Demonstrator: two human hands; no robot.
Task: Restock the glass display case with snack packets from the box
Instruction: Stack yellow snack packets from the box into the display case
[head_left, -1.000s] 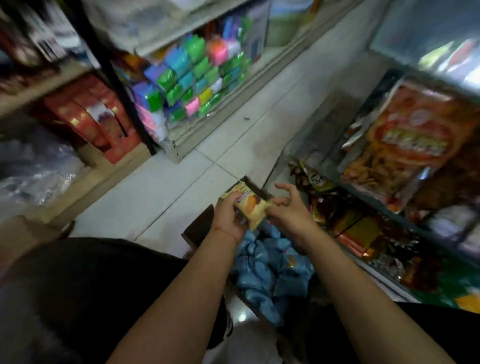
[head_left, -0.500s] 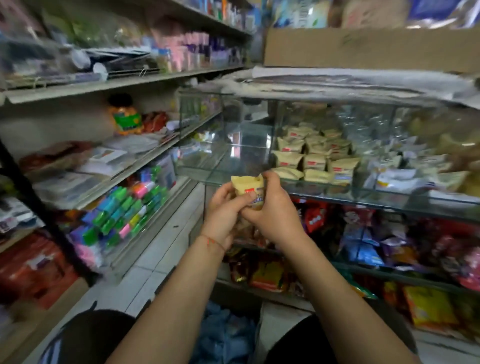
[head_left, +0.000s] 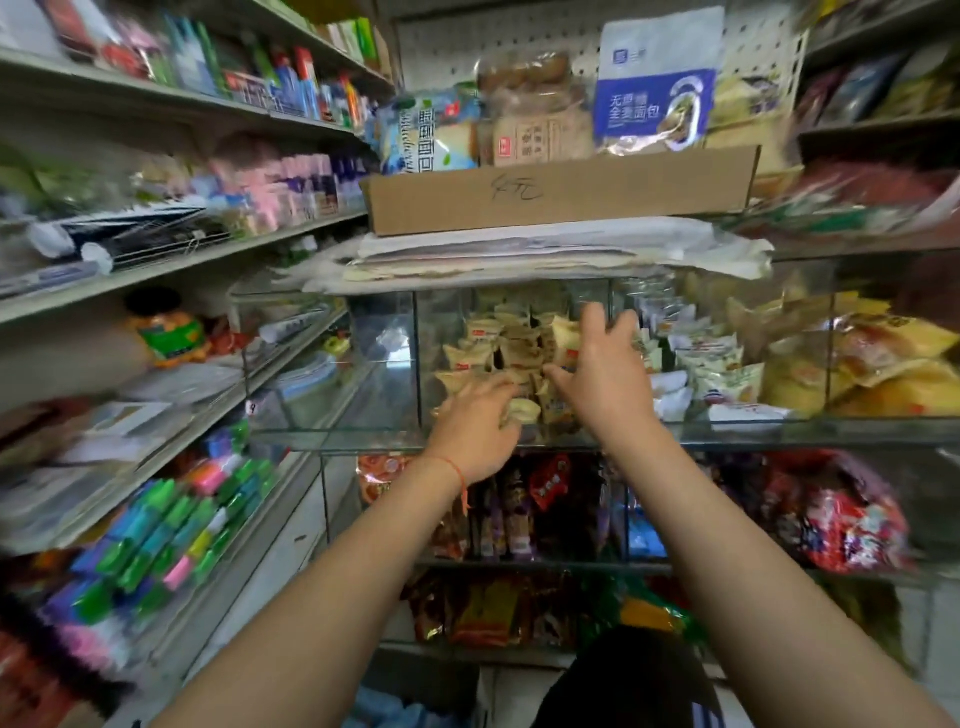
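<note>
cardboard tray (head_left: 561, 195) atop stacked papers (head_left: 545, 254)

Both hands are now up at the top shelf of the glass display case (head_left: 332, 434), where a second ago they were low over the box on the floor. The yellow snack packet (head_left: 522, 410), pinched between both hands half a second ago, now lies among the stacked yellow packets. The left hand (head_left: 475, 434) curls over it, while the right hand (head_left: 602, 379) spreads open just beside.
</note>
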